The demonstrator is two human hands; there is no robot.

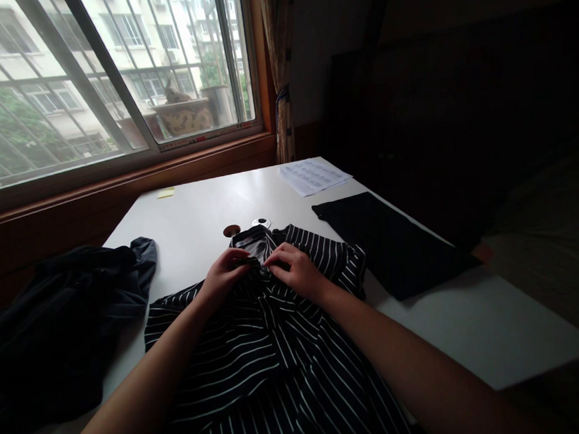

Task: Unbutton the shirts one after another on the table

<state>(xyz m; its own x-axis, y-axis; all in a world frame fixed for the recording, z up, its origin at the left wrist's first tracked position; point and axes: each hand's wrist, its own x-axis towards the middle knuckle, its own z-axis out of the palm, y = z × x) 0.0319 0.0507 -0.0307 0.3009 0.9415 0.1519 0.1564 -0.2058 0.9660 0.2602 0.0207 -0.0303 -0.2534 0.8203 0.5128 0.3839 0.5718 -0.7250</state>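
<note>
A black shirt with white stripes (230, 355) lies spread over the near part of the white table (193, 208), its collar end pointing away from me. My left hand (226, 275) pinches the left side of the shirt's neck opening. Opposite it, my right hand (296, 270) has its thumb and fingers closed on the right edge of the same opening. Both hands nearly meet at the front of the collar. The cloth below them is creased and bunched. Whether a button sits between the fingers is too small to tell.
Dark folded cloth (392, 242) lies flat at the right. A heap of dark clothing (68, 328) hangs over the left edge. Printed papers (314, 176) and a yellow sticky note (166, 193) lie at the back, near a round table hole (231, 231). A barred window (108, 77) stands beyond.
</note>
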